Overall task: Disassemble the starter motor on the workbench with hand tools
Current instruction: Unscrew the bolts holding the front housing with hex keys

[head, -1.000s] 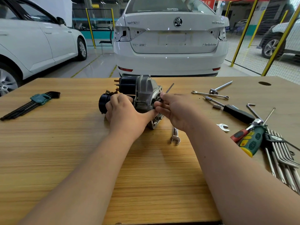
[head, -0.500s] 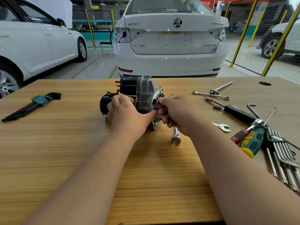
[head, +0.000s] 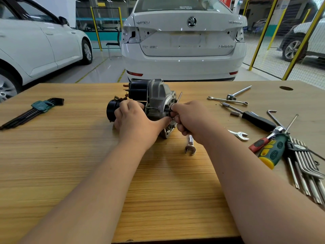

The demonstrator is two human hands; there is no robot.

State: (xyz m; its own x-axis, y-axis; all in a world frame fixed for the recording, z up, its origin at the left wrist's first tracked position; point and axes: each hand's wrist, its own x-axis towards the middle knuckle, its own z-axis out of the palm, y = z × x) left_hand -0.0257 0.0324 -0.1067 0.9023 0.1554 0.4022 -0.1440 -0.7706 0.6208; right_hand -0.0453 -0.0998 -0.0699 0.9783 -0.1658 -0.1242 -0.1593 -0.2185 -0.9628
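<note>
While only the head camera looks on, it shows everything needed. One starter motor (head: pixel 154 103), with a black cylindrical body and a grey cast-aluminium nose housing, lies on its side near the far middle of the pale wooden tabletop (head: pixel 70 164). Its long axis runs left to right, with the nose pointing right.

The left hand (head: pixel 135 120) holds the black body from above. Its grip is closed over the casing, and the thumb reaches along towards the housing flange.

The right hand (head: pixel 191 118) sits just off the nose end. Its grip is curled tight round a thin steel tool (head: pixel 179 97), probably a hex key, whose free end sticks up past the knuckles. The working tip meets the housing face, though the fastener itself is hidden.

That fastener lies to the left of the right hand, in line with the motor's axis, so the right hand is the nearer one. Turning should fall to it while the left hand braces.

By count there are:
- two hands
- three loose spanners: a short one (head: pixel 190 147) by the right wrist, a small one (head: pixel 240 135) and a long one (head: pixel 226 100)
- two hex-key sets: a black set in a teal holder (head: pixel 37 110) and a silver set (head: pixel 306 171)
</note>
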